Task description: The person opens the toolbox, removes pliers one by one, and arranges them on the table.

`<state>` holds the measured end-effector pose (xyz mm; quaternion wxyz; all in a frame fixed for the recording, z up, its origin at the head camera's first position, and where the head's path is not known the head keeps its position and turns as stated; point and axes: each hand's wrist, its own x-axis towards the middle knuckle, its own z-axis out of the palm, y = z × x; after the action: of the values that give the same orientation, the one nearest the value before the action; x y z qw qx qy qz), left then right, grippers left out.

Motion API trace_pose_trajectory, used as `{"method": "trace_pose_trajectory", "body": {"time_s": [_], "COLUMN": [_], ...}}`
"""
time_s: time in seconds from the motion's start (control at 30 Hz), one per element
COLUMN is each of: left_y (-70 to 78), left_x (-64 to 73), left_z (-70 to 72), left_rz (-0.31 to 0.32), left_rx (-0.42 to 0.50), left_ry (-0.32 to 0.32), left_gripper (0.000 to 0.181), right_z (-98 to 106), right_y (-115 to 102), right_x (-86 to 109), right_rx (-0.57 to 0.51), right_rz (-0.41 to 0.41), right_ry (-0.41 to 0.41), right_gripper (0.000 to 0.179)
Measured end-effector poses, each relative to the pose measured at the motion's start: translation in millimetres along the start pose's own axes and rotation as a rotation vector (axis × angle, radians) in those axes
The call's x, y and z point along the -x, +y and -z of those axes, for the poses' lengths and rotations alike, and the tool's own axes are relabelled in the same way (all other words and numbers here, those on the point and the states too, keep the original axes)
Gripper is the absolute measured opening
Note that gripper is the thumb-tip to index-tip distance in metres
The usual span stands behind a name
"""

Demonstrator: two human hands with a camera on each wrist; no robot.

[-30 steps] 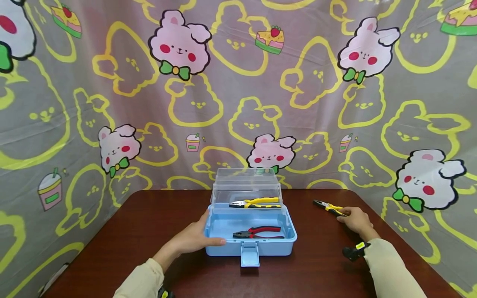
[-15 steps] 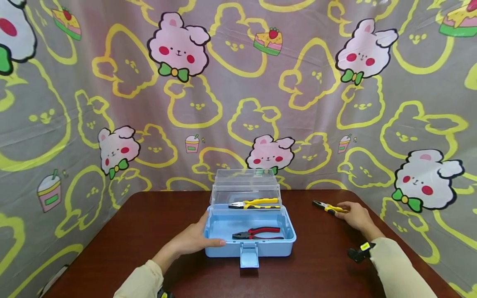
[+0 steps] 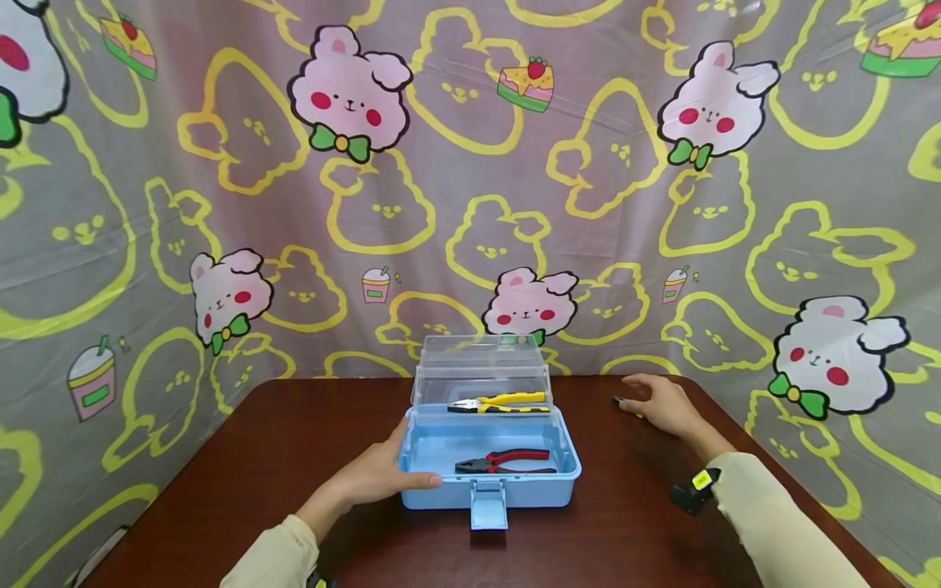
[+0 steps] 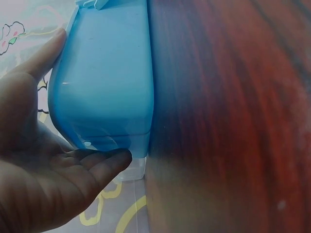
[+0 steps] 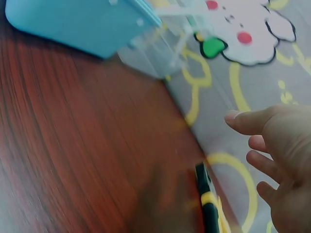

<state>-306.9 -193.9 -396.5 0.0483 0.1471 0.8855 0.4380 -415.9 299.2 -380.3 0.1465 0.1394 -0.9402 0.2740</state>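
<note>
Pliers [image 5: 211, 203] lie near far right corner of the worktop [image 3: 603, 531], below relaxed right hand [image 3: 665, 407]; left hand [image 3: 376, 474] grips blue toolbox [image 3: 537, 492]

Left grip [image 4: 43, 182], bare hand: spread around a light-blue plastic box [image 4: 107, 73]. Thumb [image 4: 52, 48] at the rim; fingertips [image 4: 114, 165] against the wall towards the opposite end. Box sits base-down on the red-brown, wood-grained surface [image 4: 228, 116]. Small light-blue latch [image 4: 100, 4] at the thumb end, cut off by the frame. Clear plastic piece [image 4: 136, 170] just past the fingertips. Patterned cloth [image 4: 107, 222], yellow outlines on grey, seen beyond the surface's edge.
</note>
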Motion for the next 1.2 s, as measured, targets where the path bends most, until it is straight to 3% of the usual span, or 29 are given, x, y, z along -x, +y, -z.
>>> {"method": "trace_pose_trajectory", "body": {"time_s": [0.33,0.7,1.0,1.2], "left_y": [-2.0,-1.0,-0.8,-1.5], "left_x": [-1.4,-0.8,0.0,0.8], "left_z": [-0.7,-0.3,0.6,0.3], "left_rz": [-0.011,0.006,0.017,0.014], "left_rx": [-0.003,-0.008,-0.014,-0.01], "left_ry": [-0.007,0.008,0.012,0.008], "left_gripper": [0.124,0.126,0.129,0.128], "right_z": [-5,-12,-26,-38], "right_y": [-35,-75,-115,-135], "right_x": [-8.6,-26.5,-35.7,-40.1], "right_rx": [-0.028,-0.124,-0.153,-0.154], "right_rz": [0.118,0.176,0.203,0.264], "right_ry": [0.012,-0.023,-0.107,-0.15], "right_gripper": [0.051,0.052,0.057,0.055]}}
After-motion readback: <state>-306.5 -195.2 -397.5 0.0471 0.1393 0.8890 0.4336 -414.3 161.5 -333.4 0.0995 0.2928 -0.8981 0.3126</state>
